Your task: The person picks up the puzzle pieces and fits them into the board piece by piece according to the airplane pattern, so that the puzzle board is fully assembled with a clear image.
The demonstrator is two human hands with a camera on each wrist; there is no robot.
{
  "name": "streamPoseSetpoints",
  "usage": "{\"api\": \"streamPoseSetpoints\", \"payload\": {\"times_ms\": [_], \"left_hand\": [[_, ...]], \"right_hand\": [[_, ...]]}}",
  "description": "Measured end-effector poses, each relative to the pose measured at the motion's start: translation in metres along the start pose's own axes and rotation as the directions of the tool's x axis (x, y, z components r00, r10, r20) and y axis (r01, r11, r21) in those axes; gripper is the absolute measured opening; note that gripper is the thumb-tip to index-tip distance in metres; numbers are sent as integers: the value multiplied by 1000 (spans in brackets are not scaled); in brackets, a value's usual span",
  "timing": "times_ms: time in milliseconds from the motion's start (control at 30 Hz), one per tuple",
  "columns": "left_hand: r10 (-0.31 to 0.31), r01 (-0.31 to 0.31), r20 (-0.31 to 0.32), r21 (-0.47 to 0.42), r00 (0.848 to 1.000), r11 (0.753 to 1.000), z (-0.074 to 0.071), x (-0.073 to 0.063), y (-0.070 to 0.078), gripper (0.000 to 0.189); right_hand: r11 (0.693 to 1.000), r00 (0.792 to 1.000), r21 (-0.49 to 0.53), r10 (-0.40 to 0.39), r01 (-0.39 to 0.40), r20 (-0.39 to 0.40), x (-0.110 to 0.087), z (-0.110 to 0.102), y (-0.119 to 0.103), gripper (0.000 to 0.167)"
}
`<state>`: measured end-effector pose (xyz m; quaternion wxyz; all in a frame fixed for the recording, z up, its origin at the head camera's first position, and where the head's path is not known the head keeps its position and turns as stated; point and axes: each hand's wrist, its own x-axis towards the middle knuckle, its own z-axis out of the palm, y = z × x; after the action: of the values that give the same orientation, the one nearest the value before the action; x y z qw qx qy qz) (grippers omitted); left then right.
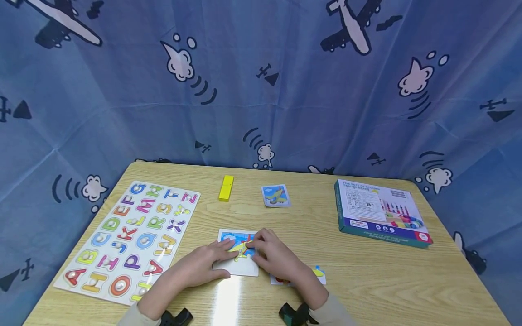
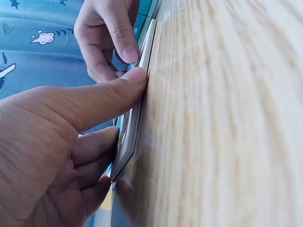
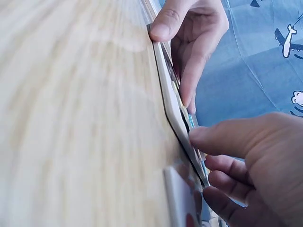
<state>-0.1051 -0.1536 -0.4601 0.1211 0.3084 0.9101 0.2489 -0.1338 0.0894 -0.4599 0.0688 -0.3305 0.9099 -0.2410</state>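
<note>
A white-bordered puzzle board (image 1: 244, 270) with a yellow plane on a blue sky lies on the table between the hands. My left hand (image 1: 204, 265) rests on its left part, fingers stretched over the picture and thumb at the near edge. At the picture's right side, my right hand (image 1: 277, 253) pinches a puzzle piece between thumb and curled fingers; the fingers hide most of it. In the right wrist view the right thumb (image 3: 203, 137) is right at the board's edge. Partly under the right forearm lies another picture piece (image 1: 319, 274) with yellow and blue on white.
A large alphabet peg board (image 1: 136, 240) lies at the left. Farther back are a yellow block (image 1: 226, 188) and a small plane picture card (image 1: 276, 195). A flat bead-toy box (image 1: 383, 213) stands at the right. A blue curtain (image 1: 261, 90) hangs behind the table.
</note>
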Motion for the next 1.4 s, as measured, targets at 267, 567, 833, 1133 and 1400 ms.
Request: {"api": "streamPoseSetpoints", "payload": {"times_ms": [267,567,833,1133,1400], "left_hand": [[5,-5,-4,-4,1000,1000,-1,0,0,52],[8,-8,-12,-9,1000,1000,-1,1,1,53],[2,-3,-8,-53,1000,999,0,-1,-3,60],[-68,73,38,-149,997,986,-12,-9,-14,62],[-74,82,54,-148,996,986,-13,-9,-15,61]], "right_hand": [[999,999,-1,-38,38,-28,0,2,-1,29],[989,990,-94,-118,110,-79,0,4,-3,24],[997,996,-48,-59,56,-68,0,6,0,27],[999,997,-29,-43,41,-70,-2,6,-1,27],[995,999,100,10,-15,43,-11,-9,6,34]]}}
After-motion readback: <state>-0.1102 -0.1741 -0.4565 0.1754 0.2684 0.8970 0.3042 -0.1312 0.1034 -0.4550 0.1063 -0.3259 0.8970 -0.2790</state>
